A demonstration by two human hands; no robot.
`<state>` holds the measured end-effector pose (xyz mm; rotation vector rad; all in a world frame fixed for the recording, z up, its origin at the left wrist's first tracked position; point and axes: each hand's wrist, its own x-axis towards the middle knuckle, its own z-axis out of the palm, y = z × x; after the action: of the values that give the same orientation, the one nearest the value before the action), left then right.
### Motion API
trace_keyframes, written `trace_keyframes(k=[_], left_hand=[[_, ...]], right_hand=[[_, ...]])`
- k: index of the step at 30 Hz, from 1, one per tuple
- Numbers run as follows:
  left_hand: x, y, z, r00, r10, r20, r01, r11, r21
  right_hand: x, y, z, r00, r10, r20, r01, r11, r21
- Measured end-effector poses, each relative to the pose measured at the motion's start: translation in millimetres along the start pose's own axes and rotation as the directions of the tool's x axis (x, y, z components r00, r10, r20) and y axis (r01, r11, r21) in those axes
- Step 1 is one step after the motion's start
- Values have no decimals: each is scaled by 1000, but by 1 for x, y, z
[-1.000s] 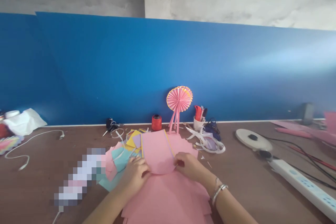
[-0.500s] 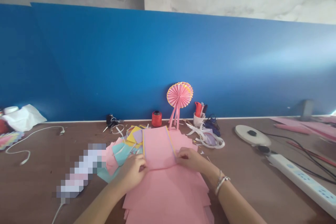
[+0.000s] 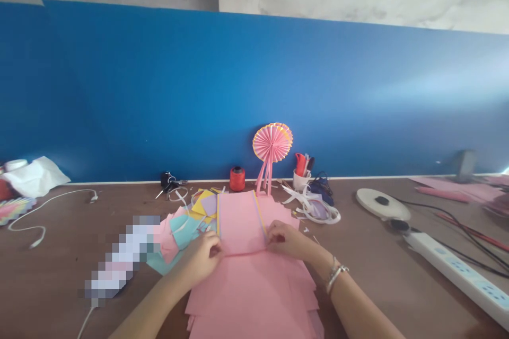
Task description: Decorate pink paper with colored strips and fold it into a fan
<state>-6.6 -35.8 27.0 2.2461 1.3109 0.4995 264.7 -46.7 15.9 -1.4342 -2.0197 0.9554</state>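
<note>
A pink paper sheet (image 3: 241, 222) with yellow and lilac strips along its sides lies on a stack of larger pink sheets (image 3: 254, 296). Its near edge shows a narrow fold. My left hand (image 3: 204, 254) pinches the near left corner, fingers curled. At the near right corner my right hand (image 3: 284, 238) pinches the same edge; a silver bracelet circles that wrist. Beyond the stack, two pink pleated paper fans (image 3: 272, 143) with hanging pink strips lean against the blue board. Coloured paper scraps (image 3: 185, 230) lie left of the stack.
Behind stand a red thread spool (image 3: 237, 178) and a white cup (image 3: 301, 180) with tools. White ribbon strips (image 3: 318, 209) lie right of the stack. A power strip (image 3: 461, 270) and a round white lid-like thing (image 3: 382, 205) sit at right. Keys (image 3: 170, 185) and a white cable (image 3: 51, 201) are at left.
Both hands keep their pinch on the sheet's near edge and have barely shifted. The fold along that edge looks much the same.
</note>
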Motion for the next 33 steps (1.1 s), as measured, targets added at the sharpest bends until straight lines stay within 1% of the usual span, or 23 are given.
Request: trace_keyframes(k=[4, 7, 10, 15, 19, 25, 33], left_hand=[[1, -5, 3, 1000, 23, 1, -23, 1000, -14], [2, -7, 4, 999, 40, -8, -40, 999, -30], [2, -7, 6, 1000, 24, -15, -24, 999, -32], [3, -8, 9, 999, -3, -48, 3, 1000, -3], [3, -8, 11, 999, -21, -46, 22, 1000, 13], [3, -2, 10, 998, -50, -44, 52, 997, 51], [3, 0, 11, 997, -69, -29, 72, 991, 117]], right_hand=[[2, 3, 0, 1000, -17, -24, 16, 1000, -5], [2, 5, 0, 1000, 2, -17, -2, 1000, 15], [2, 6, 2, 1000, -5, -15, 5, 1000, 18], [3, 5, 9, 997, -28, -76, 21, 995, -95], [5, 9, 15, 992, -52, -117, 35, 989, -141], [8, 17, 19, 987, -11, -163, -18, 985, -173], [10, 15, 18, 982, 50, -182, -80, 984, -162]])
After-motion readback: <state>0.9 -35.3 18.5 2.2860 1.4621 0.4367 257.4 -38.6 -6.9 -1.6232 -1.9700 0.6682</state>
